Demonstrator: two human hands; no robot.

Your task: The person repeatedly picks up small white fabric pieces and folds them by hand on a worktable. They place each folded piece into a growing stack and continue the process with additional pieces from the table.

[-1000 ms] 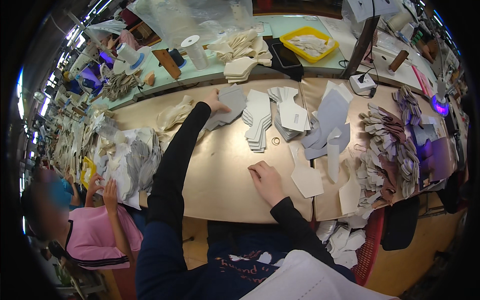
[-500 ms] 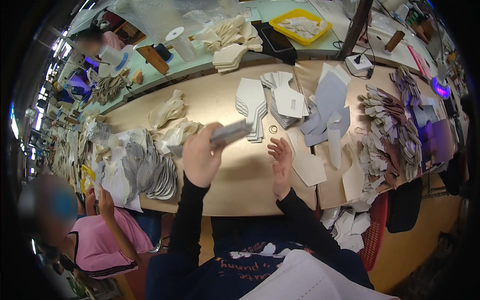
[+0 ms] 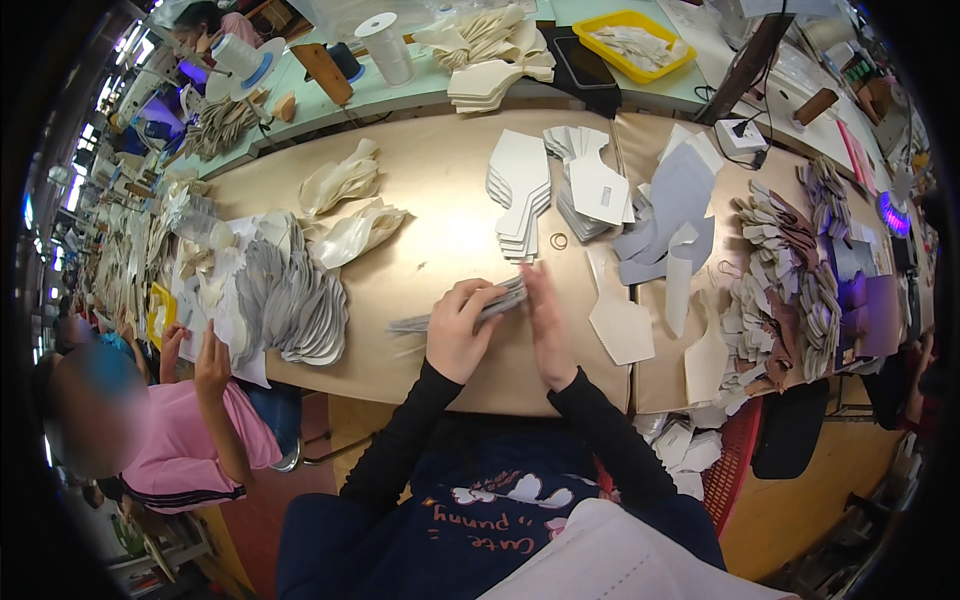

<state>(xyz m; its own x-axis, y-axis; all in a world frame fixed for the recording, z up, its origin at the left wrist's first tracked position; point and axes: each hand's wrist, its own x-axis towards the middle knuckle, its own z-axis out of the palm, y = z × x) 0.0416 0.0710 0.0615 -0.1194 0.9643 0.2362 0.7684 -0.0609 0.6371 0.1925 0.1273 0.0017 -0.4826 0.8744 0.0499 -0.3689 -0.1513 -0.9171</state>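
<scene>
- Gripping a thin stack of grey cut pieces, the person's left hand is curled closed around the stack's middle, fingers wrapped over the top edge and thumb underneath (the stack juts out to the left past the knuckles).
- The right hand stands flat and upright, fingers straight and together, its palm pressed against the right end of the same stack; it is not closed around anything.
- Both hands meet over the near edge of the tan worktable, just in front of the person's dark-sleeved forearms.
- Just beyond the hands lies a fanned pile of white cut shapes, with a small rubber band on the table beside it, and a second pile of pale grey pieces to its right.
- A single cream-coloured piece lies flat just to the right of the right hand.
- To the left, well apart from the hands, sits a broad fan of grey pieces; to the far right, heaps of brown and beige pieces.
- A yellow tray rests on the green bench behind the table.
- At lower left, another person in a pink top works at the table's end, hands raised near the grey fan.
</scene>
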